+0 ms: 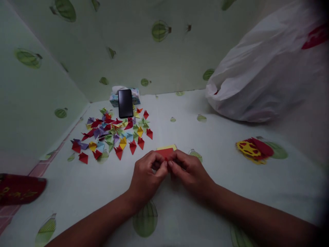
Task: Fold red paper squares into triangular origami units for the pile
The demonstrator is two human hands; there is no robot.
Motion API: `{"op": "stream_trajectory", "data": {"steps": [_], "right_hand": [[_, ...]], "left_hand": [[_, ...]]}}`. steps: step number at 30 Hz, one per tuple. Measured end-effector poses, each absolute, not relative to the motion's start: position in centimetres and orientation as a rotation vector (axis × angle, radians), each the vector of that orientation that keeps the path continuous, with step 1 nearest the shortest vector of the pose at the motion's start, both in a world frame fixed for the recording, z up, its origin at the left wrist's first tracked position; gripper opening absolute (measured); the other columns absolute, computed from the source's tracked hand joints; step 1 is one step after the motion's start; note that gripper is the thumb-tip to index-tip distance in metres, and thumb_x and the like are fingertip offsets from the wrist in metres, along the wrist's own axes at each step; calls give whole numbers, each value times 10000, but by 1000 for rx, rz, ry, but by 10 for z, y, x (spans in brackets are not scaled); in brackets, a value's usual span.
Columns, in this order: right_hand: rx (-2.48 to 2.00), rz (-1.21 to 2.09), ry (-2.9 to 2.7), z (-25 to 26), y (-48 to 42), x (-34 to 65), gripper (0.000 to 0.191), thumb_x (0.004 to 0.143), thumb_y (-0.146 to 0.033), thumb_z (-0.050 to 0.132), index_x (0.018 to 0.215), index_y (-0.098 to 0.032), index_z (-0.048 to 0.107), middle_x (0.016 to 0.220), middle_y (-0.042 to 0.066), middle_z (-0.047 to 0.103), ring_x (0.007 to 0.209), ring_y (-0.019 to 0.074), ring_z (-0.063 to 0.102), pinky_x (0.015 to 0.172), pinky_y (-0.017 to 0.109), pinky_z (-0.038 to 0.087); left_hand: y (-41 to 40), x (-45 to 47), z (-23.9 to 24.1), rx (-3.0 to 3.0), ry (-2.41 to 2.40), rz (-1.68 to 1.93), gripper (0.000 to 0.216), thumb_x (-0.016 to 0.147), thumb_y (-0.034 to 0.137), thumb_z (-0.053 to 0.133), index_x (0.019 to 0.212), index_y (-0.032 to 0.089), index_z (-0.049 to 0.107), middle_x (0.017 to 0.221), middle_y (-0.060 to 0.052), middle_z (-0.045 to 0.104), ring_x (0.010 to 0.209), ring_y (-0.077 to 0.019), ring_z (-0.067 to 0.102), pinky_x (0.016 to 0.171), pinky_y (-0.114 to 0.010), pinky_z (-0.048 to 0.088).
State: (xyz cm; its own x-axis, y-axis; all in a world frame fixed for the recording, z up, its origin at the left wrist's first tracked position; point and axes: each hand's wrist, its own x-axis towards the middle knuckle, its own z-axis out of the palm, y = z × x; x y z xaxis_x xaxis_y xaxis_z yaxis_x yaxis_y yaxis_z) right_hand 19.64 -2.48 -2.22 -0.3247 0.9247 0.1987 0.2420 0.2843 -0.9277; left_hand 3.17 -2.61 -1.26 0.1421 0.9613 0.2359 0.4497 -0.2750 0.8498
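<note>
Both hands meet over the pale sheet at the centre. My left hand (pixel 147 176) and my right hand (pixel 189 171) each pinch a small red piece of paper (pixel 166 153) between thumb and fingertips. A yellow paper slip (pixel 168 147) peeks out just behind the red one. To the left lies a scatter of several folded paper triangles (pixel 113 133) in red, yellow, green, blue and purple.
A black phone (pixel 125 103) leans against a tissue box (pixel 114 99) at the back. A large white plastic bag (pixel 267 68) fills the right rear. Red and yellow paper (pixel 254 149) lies at right. A dark red cloth (pixel 20 188) sits at the left edge. Patterned walls enclose the back and left.
</note>
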Motion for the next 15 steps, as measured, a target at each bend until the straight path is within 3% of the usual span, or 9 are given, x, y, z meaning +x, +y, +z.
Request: {"op": "stream_trajectory", "data": {"steps": [5, 10, 15], "right_hand": [[-993, 1306, -1580, -23, -23, 196, 83, 926, -222, 526, 874, -182, 576, 721, 2, 615, 620, 125, 594, 614, 264, 485], [-953, 1359, -1534, -24, -20, 195, 74, 925, -230, 542, 882, -180, 575, 734, -2, 610, 627, 117, 591, 615, 259, 486], [-1038, 1274, -1568, -21, -21, 199, 97, 917, -199, 533, 827, -178, 562, 688, -15, 578, 610, 110, 549, 613, 261, 447]], "left_hand": [[-26, 30, -15, 1690, 1311, 1077, 82, 870, 217, 609, 804, 174, 627, 753, -17, 670, 662, -136, 649, 623, -244, 522], [-26, 29, -16, 1739, 1314, 1069, 44, 858, 193, 634, 824, 167, 626, 783, -20, 667, 692, -139, 657, 662, -254, 531], [-26, 27, -8, 1861, 1222, 1076, 173, 942, 214, 546, 812, 173, 653, 781, -14, 647, 719, -120, 614, 677, -235, 494]]}}
